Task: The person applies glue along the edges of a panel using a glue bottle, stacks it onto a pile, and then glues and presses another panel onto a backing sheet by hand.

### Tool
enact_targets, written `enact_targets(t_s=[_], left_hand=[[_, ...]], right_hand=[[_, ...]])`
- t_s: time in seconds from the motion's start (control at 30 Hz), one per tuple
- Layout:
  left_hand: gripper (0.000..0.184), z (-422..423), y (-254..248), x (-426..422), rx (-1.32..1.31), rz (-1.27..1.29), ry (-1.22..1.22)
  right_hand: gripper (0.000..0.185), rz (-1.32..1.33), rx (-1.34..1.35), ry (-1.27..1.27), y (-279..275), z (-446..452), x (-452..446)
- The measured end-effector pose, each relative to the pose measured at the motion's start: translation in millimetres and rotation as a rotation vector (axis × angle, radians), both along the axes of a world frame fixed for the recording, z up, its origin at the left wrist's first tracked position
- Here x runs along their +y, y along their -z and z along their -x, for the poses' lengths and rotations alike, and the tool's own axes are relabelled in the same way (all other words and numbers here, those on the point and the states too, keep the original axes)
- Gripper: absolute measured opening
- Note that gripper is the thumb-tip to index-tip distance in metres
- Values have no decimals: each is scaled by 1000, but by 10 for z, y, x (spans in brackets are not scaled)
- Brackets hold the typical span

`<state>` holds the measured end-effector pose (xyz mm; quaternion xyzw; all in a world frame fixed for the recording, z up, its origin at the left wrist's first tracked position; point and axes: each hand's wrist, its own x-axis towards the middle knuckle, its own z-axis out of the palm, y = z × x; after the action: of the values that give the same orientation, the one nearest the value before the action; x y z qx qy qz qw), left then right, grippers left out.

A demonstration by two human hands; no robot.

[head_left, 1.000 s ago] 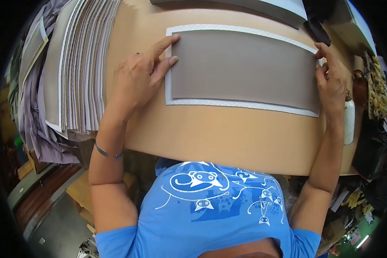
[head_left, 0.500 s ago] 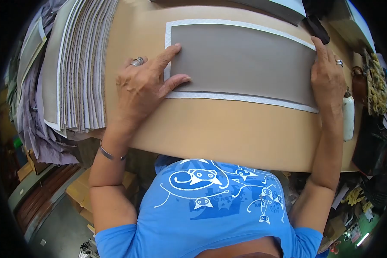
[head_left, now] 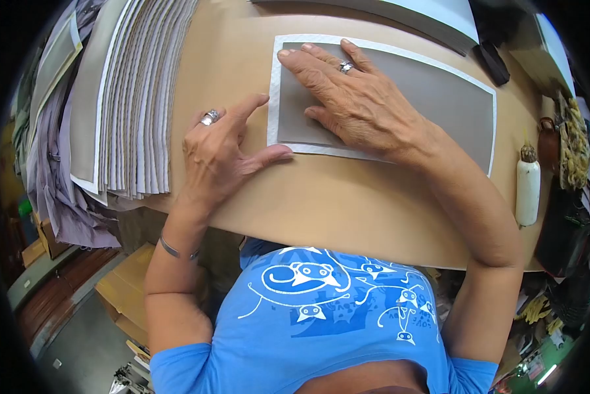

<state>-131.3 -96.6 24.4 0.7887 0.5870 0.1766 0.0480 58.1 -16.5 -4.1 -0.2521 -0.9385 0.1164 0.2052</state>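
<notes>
A grey rectangular panel [head_left: 449, 102] lies flat on a larger white sheet [head_left: 276, 88], whose textured border shows around it. My right hand [head_left: 367, 98] rests palm down over the panel's left half, fingers stretched towards its upper left corner and covering part of it. At the sheet's left edge is my left hand [head_left: 219, 141], thumb and forefinger spread apart. Its thumb tip meets the lower left corner, while the forefinger tip is close to the left edge. Neither hand grips anything.
A thick stack of similar grey-and-white sheets [head_left: 127, 98] fans out on the left of the tan table [head_left: 334, 203], beside draped purplish cloth [head_left: 65, 197]. On the right stands a white bottle [head_left: 527, 190]. A long white box-like block [head_left: 433, 16] lies along the back.
My right hand has left the panel's right edge and swung left onto its surface. My left hand has slipped off the panel's left side to the sheet's edge. The view has shifted slightly.
</notes>
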Motion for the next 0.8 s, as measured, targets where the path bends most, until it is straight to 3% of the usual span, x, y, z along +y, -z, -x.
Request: enact_targets(t_s=[0.27,0.57,0.8], left_hand=[[61,9,-48,56,-23,125,37],[56,12,-83,83,2,205,112],[50,-40,-135,87,-18,203,71]], right_hand=[[61,65,-18,19,13,-18,9],[59,91,-103,52,-119,-2,8],[78,-31,-75,85,-70,36,-92]])
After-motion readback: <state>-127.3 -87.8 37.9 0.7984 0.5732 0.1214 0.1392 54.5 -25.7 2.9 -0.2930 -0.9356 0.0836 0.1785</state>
